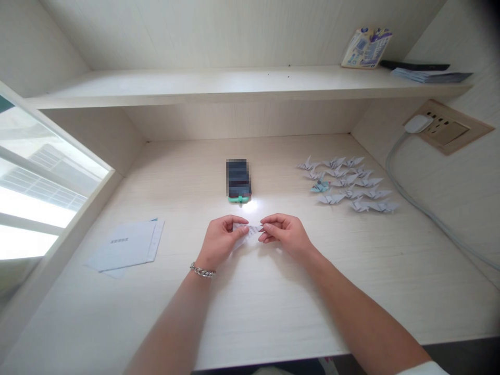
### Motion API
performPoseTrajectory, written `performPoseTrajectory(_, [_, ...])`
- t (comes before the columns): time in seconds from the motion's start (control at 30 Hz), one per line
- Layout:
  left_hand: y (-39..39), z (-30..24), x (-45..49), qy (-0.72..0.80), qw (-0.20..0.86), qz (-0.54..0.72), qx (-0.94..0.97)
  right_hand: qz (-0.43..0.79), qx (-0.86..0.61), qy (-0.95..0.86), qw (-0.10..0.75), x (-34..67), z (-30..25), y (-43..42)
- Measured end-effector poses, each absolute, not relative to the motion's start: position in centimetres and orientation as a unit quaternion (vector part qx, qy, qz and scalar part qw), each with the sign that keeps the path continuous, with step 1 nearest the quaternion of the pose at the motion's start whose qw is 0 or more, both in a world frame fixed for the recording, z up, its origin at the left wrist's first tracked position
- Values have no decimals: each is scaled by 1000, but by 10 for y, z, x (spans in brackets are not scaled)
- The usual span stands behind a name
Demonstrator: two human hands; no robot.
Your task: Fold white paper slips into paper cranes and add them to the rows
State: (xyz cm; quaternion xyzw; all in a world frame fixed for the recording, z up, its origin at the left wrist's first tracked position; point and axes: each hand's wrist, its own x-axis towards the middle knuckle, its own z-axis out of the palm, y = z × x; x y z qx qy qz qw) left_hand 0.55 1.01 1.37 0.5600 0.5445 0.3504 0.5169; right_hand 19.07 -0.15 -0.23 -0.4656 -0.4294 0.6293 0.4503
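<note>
Between my two hands, just above the middle of the desk, is a small piece of folded paper (253,234) with printed marks on it. My left hand (225,237), a chain bracelet at its wrist, pinches the paper's left side between thumb and fingers. At the paper's right tip, my right hand (284,232) has thumb and fingertips closed on it. Its exact folds are partly covered by my fingers. Beyond the hands lies a phone (238,178) with a green lower edge. Several folded paper cranes (344,180) stand in rows to the right, one of them blue.
Paper sheets (130,242) lie stacked at the left on the desk (250,312). A shelf (187,86) runs across the back, bearing a printed packet (366,48) and papers (427,76). From the wall socket (449,127) a cable (420,208) trails down the right side. A window (42,177) is at left.
</note>
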Motion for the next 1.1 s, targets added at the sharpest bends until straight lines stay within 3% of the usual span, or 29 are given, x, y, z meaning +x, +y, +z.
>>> performPoseTrajectory(0.17, [10,14,4,549,518,361,548,609,-465,-432,476,193,-4,0])
performPoseTrajectory(0.43, [9,13,7,538,514,340,575,583,-501,-534,353,188,3,-4])
performPoseTrajectory(0.97, [8,10,6,529,513,327,591,671,-481,-430,365,191,-2,-2])
performPoseTrajectory(1.1, [7,10,7,519,517,326,598,642,-493,-485,331,190,1,-3])
